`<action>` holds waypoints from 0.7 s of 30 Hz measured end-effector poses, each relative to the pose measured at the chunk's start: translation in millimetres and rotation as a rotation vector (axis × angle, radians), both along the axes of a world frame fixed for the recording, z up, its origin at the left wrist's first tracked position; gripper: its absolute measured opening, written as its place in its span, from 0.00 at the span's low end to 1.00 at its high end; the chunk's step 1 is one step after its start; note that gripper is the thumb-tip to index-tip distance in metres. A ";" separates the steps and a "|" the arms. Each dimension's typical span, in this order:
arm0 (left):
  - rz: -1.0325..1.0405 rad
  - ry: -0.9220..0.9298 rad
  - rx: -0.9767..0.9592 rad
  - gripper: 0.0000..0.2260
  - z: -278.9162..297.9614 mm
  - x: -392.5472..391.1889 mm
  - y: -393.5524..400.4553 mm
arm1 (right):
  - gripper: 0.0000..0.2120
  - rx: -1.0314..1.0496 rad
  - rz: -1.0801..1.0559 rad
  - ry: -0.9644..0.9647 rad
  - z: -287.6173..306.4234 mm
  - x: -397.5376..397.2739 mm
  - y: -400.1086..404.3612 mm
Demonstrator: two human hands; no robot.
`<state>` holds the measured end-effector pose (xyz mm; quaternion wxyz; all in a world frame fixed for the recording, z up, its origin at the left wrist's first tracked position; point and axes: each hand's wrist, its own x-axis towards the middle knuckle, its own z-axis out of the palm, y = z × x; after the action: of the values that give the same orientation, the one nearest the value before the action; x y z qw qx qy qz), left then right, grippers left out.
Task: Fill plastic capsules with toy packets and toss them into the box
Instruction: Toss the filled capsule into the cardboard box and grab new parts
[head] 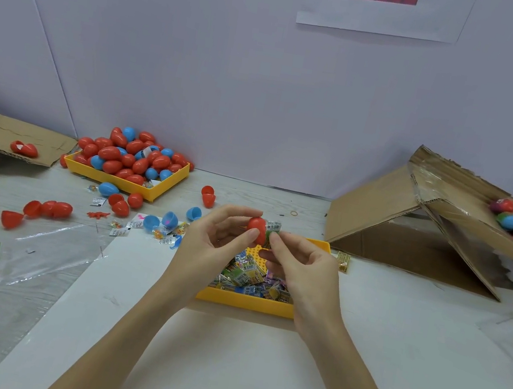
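Hands at work over yellow tray of toy packets, red capsule in between.

Left hand pinching red capsule half with curled fingers, just above far end of yellow tray; right hand pinching toy packet with thumb and forefinger, packet touching open side of capsule. Heap of red and blue capsules in second yellow tray at far left of table. Cardboard box with filled capsules at far right, tilted.
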<state>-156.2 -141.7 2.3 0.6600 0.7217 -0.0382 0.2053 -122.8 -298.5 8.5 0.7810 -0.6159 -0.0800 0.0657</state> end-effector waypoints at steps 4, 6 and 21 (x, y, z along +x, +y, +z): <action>0.036 -0.054 0.002 0.14 -0.9 -0.4 -3.4 | 0.08 0.036 0.031 0.064 -0.1 1.5 -1.5; 0.031 -0.052 0.006 0.16 -0.4 -0.7 -2.8 | 0.10 0.067 0.058 0.116 0.3 2.5 -2.3; 0.084 -0.227 0.238 0.22 0.2 -0.7 3.2 | 0.15 0.384 0.439 0.582 12.3 5.9 -8.6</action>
<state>-156.9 -138.5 2.5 0.5522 0.7677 -0.1064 0.3072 -116.9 -307.1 20.8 0.8392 -0.3827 0.0040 0.3863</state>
